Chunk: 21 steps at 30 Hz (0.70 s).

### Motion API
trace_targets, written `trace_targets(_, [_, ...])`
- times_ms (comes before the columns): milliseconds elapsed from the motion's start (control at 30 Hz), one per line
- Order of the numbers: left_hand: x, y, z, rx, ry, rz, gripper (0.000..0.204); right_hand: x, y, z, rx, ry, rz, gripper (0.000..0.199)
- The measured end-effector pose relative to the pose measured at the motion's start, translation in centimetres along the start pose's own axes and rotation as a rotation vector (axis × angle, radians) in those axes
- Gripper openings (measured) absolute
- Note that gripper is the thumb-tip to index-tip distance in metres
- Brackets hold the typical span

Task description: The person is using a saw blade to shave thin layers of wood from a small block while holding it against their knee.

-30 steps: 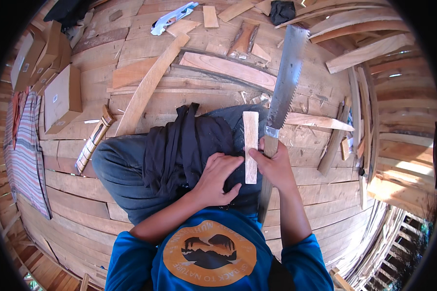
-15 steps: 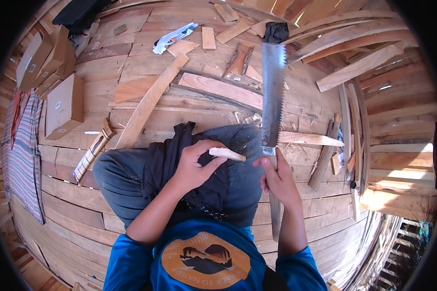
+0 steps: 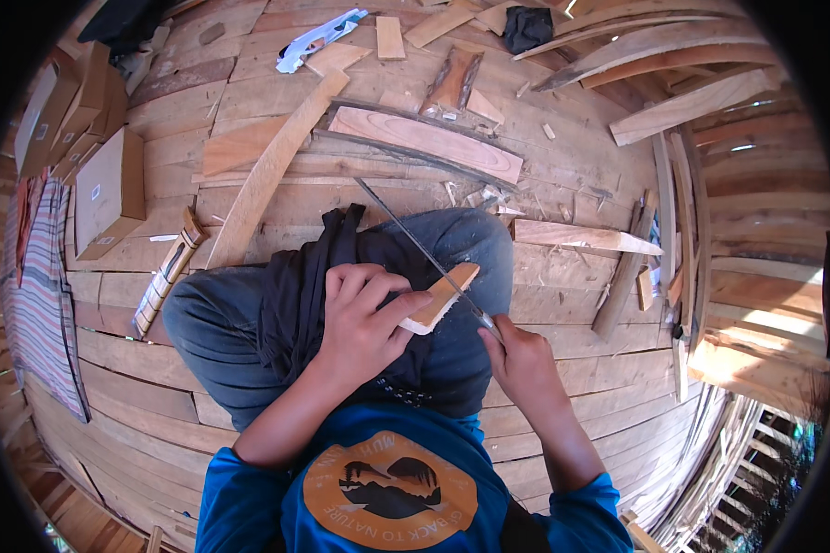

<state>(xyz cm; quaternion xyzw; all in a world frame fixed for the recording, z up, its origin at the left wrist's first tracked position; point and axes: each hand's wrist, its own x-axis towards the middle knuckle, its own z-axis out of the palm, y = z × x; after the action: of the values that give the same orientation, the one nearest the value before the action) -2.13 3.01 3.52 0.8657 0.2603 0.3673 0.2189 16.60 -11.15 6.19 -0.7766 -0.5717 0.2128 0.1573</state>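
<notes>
Over my lap, my left hand (image 3: 364, 311) grips a small pale piece of wood (image 3: 444, 297), thumb on top and fingers curled round its near end. My right hand (image 3: 518, 355) is closed round the handle of a handsaw (image 3: 404, 227). Its blade is turned edge-on, so it shows as a thin dark line slanting up to the left. The blade crosses the wood near its far right end; whether its teeth touch the wood I cannot tell. A dark cloth (image 3: 297, 300) lies bunched on my lap beneath my left hand.
Around me on the plank floor lie a long curved board (image 3: 281, 170), a reddish plank (image 3: 424, 143) and a pointed stake (image 3: 581, 237). A sheathed blade (image 3: 168, 281) is by my left knee. Cardboard boxes (image 3: 111, 198) stand at the left, long boards (image 3: 664, 60) at the far right.
The saw has swung from upright with its flat side showing to edge-on, slanting left across the wood. My left hand has turned the wood so its broad face shows. The view has shifted slightly.
</notes>
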Motion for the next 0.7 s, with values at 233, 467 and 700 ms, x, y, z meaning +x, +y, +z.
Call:
trace_targets(233, [-1.1,0.0,0.3,0.042,-0.170,-0.135,0.041,0.3,1.7,0.4,-0.157,-0.073,0.058,0.022])
trace_targets(467, [-0.2,2.1,0.2,0.016,-0.197,-0.191,0.039,-0.2,-0.8,1.3,0.013,-0.061,0.082,0.021])
trace_targets(700, [1.2,3.1,0.3,0.069,-0.268,-0.184,0.039,0.7,-0.1,0.5,0.017,-0.033,0.114,0.023])
